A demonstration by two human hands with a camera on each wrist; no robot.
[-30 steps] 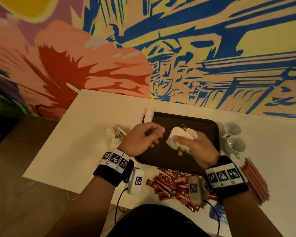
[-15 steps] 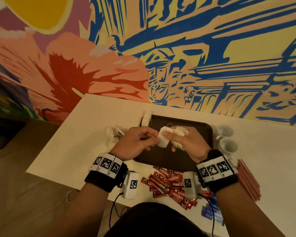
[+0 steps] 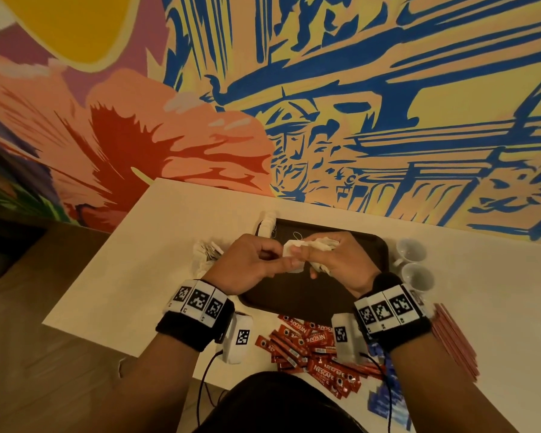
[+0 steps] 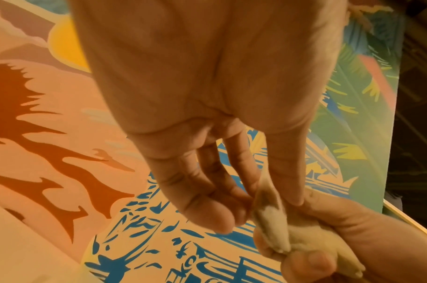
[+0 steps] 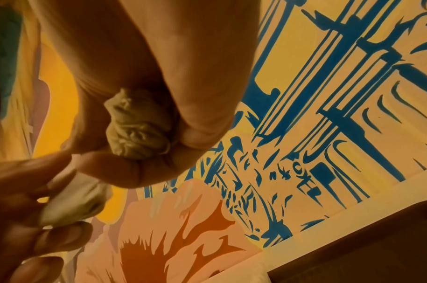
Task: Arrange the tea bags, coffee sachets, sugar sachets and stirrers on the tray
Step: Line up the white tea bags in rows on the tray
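Note:
Both hands meet above the dark brown tray [image 3: 297,295]. My right hand [image 3: 313,256] grips a crumpled bunch of white tea bags [image 3: 320,245], seen balled in its palm as tea bags [image 5: 137,130]. My left hand [image 3: 280,257] pinches one tea bag [image 4: 268,208] at the edge of that bunch between thumb and fingers. More tea bags [image 3: 267,225] lie stacked at the tray's far left corner. Red coffee sachets [image 3: 306,342] are heaped near the table's front edge. Reddish stirrers [image 3: 453,339] lie to the right. Pale sachets [image 3: 206,253] lie left of the tray.
Two white cups [image 3: 411,251] [image 3: 417,278] stand right of the tray. Blue sachets [image 3: 384,398] lie at the front edge under my right forearm. The painted wall [image 3: 294,104] runs directly behind the white table [image 3: 138,260].
My hands have drawn together over the tray, and my left hand, empty before, now pinches a tea bag from the bunch in my right hand. The head view has tilted up slightly.

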